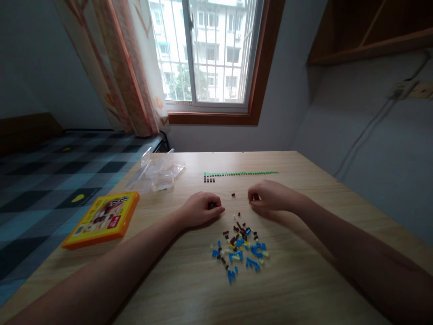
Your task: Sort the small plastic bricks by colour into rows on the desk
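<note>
My left hand (203,208) rests on the table with its fingers curled toward the thumb. Dark shadow hides whatever may lie inside them. My right hand (267,195) is closed in a pinch on the other side, and its fingertips are too small to show what they hold. Between the two hands lies a single brown building brick (233,195). Nearer to me is a loose pile of small blue bricks (259,248), brown bricks (241,232) and a few yellow and cream ones. Beyond the hands runs a long row of green bricks (237,174), with a short row of brown bricks (209,180) under its left end.
An orange-yellow box (104,216) with a printed lid lies at the left of the wooden table (297,289). Behind it stand clear plastic trays (162,174). A bed (50,180) with a checked cover adjoins the left side, and a wall is at the right.
</note>
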Available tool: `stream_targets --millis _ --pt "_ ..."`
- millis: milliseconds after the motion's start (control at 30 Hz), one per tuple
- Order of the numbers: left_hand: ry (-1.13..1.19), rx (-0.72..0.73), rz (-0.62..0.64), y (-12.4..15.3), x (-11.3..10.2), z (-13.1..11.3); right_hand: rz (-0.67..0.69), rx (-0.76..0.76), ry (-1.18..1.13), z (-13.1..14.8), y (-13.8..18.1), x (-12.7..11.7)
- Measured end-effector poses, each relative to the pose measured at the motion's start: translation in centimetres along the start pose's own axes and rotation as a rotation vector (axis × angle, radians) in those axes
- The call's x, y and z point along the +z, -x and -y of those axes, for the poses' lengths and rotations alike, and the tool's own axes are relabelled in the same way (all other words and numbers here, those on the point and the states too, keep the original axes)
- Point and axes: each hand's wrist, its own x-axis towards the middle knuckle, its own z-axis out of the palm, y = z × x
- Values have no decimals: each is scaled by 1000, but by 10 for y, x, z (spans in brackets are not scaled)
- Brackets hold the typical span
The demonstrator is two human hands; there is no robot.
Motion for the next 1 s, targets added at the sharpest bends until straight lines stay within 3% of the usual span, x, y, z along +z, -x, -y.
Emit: stream_targets --millis 233,667,1000 --pt "7 -9 -1 0 1 -1 -90 51 -155 -26 -13 19" --pt "2 -8 2 0 0 -1 -198 41 -249 -23 -15 24" --pt "-11 -9 -15 0 1 -2 -440 44 -122 -14 -14 31"
